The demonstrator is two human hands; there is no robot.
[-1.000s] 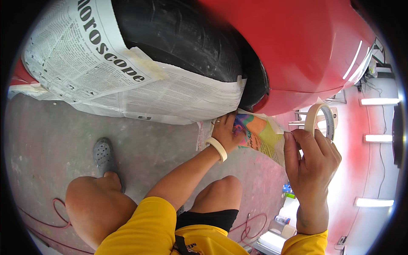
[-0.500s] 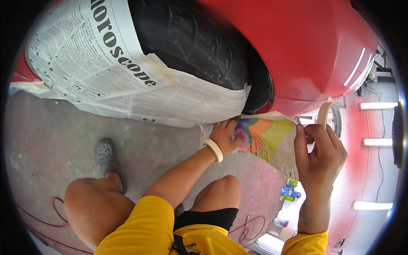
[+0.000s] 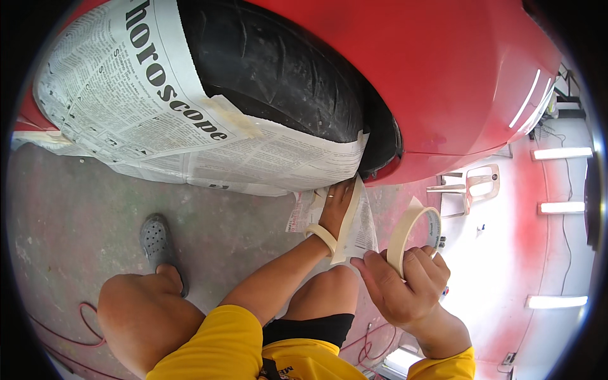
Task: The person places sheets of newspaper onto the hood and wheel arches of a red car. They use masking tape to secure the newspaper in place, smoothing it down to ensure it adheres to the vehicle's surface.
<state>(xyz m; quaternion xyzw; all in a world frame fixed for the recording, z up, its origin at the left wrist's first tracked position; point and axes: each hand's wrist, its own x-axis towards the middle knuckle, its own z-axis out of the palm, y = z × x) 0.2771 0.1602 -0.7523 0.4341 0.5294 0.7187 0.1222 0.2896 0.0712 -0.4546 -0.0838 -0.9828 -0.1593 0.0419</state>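
My left hand (image 3: 337, 206) reaches up to the lower edge of the papered tyre (image 3: 285, 76) and holds a loose newspaper sheet (image 3: 362, 229) there; its fingertips are partly hidden. A strip of masking tape (image 3: 346, 227) runs along this sheet, beside that hand. Around my left wrist sits a cream ring of tape (image 3: 322, 235). To the right, my right hand (image 3: 411, 278) is closed on a masking tape roll (image 3: 398, 244), with its thumb and finger by the sheet's corner. Large newspaper pages (image 3: 145, 114) cover much of the wheel.
Red car bodywork (image 3: 443, 82) curves above and right of the tyre. A plastic chair (image 3: 481, 183) stands beyond my right hand. On the concrete floor (image 3: 88, 209) lies a red hose (image 3: 85, 316). My foot wears a grey clog (image 3: 156, 239). Wall lights (image 3: 562, 153) glow at right.
My right hand has come left and down with the tape roll, bringing the loose sheet's free side over toward my left hand. The sheet's coloured face no longer shows. My left hand stays by the tyre.
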